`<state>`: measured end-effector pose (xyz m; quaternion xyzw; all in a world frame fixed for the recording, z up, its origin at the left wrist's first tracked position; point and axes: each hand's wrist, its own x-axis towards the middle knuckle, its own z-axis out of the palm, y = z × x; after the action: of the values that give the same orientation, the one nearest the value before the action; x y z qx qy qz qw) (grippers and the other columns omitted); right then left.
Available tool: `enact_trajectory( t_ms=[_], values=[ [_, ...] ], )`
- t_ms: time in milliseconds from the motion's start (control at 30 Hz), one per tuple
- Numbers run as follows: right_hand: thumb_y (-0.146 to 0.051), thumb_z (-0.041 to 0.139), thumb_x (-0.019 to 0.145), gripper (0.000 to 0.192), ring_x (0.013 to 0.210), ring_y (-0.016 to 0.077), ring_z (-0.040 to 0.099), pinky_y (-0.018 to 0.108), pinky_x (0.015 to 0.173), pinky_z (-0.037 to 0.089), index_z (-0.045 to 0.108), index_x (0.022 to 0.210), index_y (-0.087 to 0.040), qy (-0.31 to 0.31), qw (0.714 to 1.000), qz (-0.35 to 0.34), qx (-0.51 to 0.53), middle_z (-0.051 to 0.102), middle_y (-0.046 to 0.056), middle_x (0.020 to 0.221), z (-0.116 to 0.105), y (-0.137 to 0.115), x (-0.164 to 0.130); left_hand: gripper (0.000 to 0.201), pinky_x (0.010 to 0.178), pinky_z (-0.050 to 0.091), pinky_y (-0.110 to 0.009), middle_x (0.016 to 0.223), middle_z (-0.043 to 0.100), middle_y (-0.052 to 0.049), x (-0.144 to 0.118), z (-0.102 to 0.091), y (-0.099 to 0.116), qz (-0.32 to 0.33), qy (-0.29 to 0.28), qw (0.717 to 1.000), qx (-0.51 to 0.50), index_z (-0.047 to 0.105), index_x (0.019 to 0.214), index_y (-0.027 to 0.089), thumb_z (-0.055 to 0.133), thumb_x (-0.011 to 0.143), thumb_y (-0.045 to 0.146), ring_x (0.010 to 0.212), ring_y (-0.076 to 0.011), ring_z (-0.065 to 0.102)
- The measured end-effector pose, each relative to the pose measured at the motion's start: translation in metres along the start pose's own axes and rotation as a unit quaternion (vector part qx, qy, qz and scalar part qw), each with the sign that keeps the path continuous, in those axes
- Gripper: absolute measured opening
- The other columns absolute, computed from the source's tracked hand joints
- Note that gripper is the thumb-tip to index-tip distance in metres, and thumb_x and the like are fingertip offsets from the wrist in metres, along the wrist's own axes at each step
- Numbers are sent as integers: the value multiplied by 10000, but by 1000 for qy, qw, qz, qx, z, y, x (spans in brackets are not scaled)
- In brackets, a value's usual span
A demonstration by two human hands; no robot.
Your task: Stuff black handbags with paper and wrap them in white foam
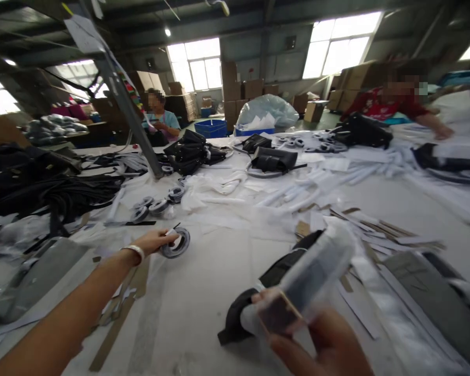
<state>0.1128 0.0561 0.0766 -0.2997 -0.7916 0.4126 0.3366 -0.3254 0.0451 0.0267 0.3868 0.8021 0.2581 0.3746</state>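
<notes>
Out over the table, my left hand (153,242) is closed on a coiled strap (177,243), a dark ring in pale wrapping with a short end sticking up. My right hand (329,342), near the camera and blurred, grips a dark strap in translucent white wrapping (317,269). A gold-edged rectangular piece (281,312), perhaps a buckle, shows at its near end by my fingers. A black curved strap end (237,316) hangs beside it. Behind the wrapping lies a black piece (288,263), partly hidden.
More coiled straps (159,205) lie beyond my left hand. Black bags (274,159), white wrapping (219,188) and cardboard strips (379,227) cover parts of the table. A metal post (135,117) rises at left. Two people sit across, one in blue (170,120), one in red (376,104).
</notes>
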Motion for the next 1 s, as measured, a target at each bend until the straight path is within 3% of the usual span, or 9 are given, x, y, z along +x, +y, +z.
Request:
enact_trajectory(
  t_ms=[67,200,300,433,567,700,767,867,1000],
  values=[
    [-373,682,847,192,838,230,723,284,736,602,733,994,-261,-2,998,11,68,750,45,878,-1,-15,4,590,615,435,-258,750,643,-35,-30,26,27,30,-63,997,-40,608,783,167,654,678,746,671,-159,578],
    [-347,706,850,158,736,169,666,256,716,562,675,874,-194,-4,987,13,158,698,25,789,-3,-31,10,546,666,444,-250,853,653,-50,-89,68,91,74,-131,978,-142,647,852,161,667,735,694,764,-158,586],
    [-432,662,889,267,793,180,684,287,747,573,645,973,-179,-34,958,11,285,700,39,853,-7,-31,12,538,677,449,-256,885,668,-65,-124,92,139,100,-145,955,-237,693,902,146,687,749,661,759,-151,577],
    [-498,617,908,383,720,190,723,326,705,610,583,1103,-170,-36,936,24,350,719,42,846,-14,-27,20,493,637,432,-244,824,668,-40,-153,117,183,154,-141,950,-231,721,1001,144,745,744,564,691,-126,548],
    [-496,592,917,373,638,206,735,274,532,589,558,1099,-173,-32,966,13,258,738,53,819,-27,-25,28,480,609,435,-262,720,645,-26,-167,136,200,193,-186,946,-184,713,1022,140,713,775,551,630,-136,558],
    [-510,578,932,358,521,167,696,207,434,492,572,1053,-173,-12,992,-8,125,740,46,771,-40,-24,31,463,580,431,-264,661,622,-20,-177,144,208,212,-150,946,-193,703,931,138,697,780,575,603,-145,563],
    [-547,565,936,385,502,156,678,215,465,478,584,1034,-175,-4,998,-18,61,733,33,725,-45,-24,32,499,616,461,-286,679,646,-44,-182,143,212,210,-132,949,-194,697,881,128,652,801,618,640,-170,599],
    [-644,541,913,474,585,179,690,250,566,484,630,946,-180,16,998,-30,-58,717,38,684,-53,-27,34,576,690,497,-324,744,692,-84,-189,141,215,213,-150,951,-169,704,913,114,566,842,668,703,-205,641],
    [-748,533,848,594,784,241,698,288,672,474,709,877,-181,32,970,-49,-237,729,90,784,-70,-36,35,555,706,490,-297,849,718,-75,-193,141,217,235,-148,955,-101,711,1025,144,622,817,650,778,-207,639]
  ],
)
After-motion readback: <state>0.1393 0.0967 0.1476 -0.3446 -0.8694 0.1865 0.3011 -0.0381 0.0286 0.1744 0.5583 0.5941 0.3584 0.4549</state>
